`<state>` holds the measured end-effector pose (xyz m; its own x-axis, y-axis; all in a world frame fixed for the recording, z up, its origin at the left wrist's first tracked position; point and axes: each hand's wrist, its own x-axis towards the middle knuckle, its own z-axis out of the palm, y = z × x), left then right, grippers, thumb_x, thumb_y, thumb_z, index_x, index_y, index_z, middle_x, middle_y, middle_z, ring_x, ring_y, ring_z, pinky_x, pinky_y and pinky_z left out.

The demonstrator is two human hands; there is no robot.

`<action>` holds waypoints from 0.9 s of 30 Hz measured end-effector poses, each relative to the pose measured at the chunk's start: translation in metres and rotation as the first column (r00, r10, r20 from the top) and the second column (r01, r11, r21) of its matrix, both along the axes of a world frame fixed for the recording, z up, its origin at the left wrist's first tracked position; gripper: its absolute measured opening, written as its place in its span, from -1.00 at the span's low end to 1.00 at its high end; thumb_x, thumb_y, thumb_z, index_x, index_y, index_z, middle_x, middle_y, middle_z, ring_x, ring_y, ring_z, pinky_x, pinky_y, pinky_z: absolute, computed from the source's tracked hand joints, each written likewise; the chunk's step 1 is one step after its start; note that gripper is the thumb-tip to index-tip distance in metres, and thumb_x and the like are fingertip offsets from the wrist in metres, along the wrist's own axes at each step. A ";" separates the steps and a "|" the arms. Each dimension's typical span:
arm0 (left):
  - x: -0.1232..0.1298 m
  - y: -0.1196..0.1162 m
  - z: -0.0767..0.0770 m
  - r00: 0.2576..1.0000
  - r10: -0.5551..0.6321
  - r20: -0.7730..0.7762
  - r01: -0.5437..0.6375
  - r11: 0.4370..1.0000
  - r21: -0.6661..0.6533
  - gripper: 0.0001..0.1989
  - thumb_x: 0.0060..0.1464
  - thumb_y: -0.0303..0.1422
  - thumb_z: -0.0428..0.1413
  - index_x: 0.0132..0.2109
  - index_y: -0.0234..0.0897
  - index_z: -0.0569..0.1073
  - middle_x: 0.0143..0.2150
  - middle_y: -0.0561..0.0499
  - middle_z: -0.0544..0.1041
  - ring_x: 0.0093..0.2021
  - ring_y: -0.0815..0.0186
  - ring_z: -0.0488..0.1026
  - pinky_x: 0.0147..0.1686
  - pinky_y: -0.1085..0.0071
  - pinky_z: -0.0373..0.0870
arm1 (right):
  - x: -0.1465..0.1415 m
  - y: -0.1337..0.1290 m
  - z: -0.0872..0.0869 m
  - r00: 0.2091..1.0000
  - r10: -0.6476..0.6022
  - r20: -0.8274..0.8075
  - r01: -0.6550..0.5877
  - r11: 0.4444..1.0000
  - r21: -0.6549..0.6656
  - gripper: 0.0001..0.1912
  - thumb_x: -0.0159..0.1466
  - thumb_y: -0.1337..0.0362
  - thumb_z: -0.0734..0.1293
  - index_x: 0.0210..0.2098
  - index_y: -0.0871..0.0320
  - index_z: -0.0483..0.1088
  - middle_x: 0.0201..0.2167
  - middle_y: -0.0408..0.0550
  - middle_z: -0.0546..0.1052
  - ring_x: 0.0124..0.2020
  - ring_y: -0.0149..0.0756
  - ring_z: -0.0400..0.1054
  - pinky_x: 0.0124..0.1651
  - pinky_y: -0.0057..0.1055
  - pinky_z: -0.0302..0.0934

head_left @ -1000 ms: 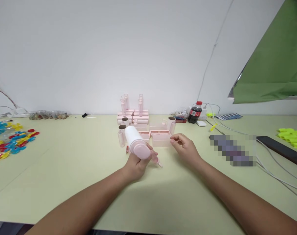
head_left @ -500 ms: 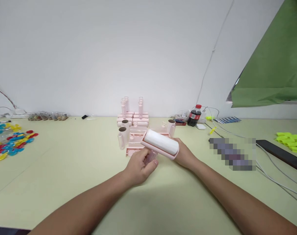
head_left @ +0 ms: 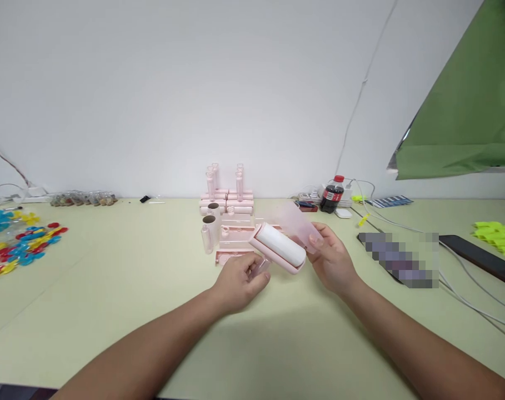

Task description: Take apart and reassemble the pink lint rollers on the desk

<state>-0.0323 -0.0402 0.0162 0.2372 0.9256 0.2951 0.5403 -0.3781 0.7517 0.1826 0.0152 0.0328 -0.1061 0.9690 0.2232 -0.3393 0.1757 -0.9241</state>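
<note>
One roller (head_left: 277, 248), pink with a white roll facing up, is raised over the middle of the bench (head_left: 152, 328), slanting down toward the right. The left hand (head_left: 236, 282) is closed around its clear pink handle (head_left: 259, 268). Just behind the roller's right end, the right hand (head_left: 334, 264) grips a translucent pink cover (head_left: 296, 223) between thumb and fingers; whether cover and roller touch, I cannot tell. Beyond the left hand lie a pink frame (head_left: 224, 259) and a clear case (head_left: 236, 238), partly hidden by the roller. To their left, a loose handle (head_left: 206, 240) stands upright beside two white rolls (head_left: 209, 225), also on end. Farther back, near the wall (head_left: 194, 83), is a stack of pink rollers (head_left: 239, 204) with their handles pointing up. Right of the stack stands a cola bottle (head_left: 333, 194) with a white box (head_left: 343, 213) at its foot. At far right are a black slab (head_left: 477, 258) and lime-yellow pieces (head_left: 496, 238); at far left, red, blue and yellow pieces (head_left: 27, 244) lie spread, with small bags (head_left: 83, 198) behind them.
</note>
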 end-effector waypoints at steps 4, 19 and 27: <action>0.000 0.000 -0.001 1.000 0.003 -0.003 -0.003 1.000 -0.002 -0.86 0.04 -0.28 0.08 -0.32 -0.27 0.41 -0.50 0.12 0.31 -0.48 0.40 0.22 -0.47 0.45 0.06 | -0.002 -0.003 -0.007 0.998 -0.016 0.069 0.012 0.998 0.059 -0.61 0.07 0.07 0.45 -0.17 0.01 0.33 -0.22 -0.10 0.47 -0.30 -0.27 0.38 -0.28 -0.37 0.30; 0.002 0.000 0.001 0.999 0.017 -0.028 -0.018 0.999 -0.028 -0.84 0.05 -0.26 0.08 -0.31 -0.28 0.43 -0.45 0.09 0.38 -0.45 0.37 0.27 -0.46 0.44 0.08 | -0.004 -0.005 -0.007 0.984 -0.093 0.150 0.078 0.992 0.099 -0.62 0.04 0.10 0.46 -0.20 0.04 0.34 -0.29 -0.14 0.41 -0.41 -0.34 0.26 -0.41 -0.43 0.16; 0.002 0.001 -0.001 1.000 0.024 -0.018 -0.024 1.000 -0.016 -0.83 0.05 -0.25 0.09 -0.32 -0.27 0.43 -0.46 0.09 0.39 -0.45 0.37 0.28 -0.47 0.45 0.08 | -0.006 -0.005 -0.011 0.982 -0.074 0.174 0.062 0.996 0.070 -0.63 0.07 0.08 0.45 -0.19 0.06 0.34 -0.32 -0.13 0.43 -0.44 -0.36 0.26 -0.45 -0.45 0.14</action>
<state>-0.0305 -0.0395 0.0153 0.2199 0.9356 0.2763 0.5621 -0.3530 0.7479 0.1771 0.0104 0.0220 -0.0837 0.9597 0.2683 -0.1572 0.2531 -0.9546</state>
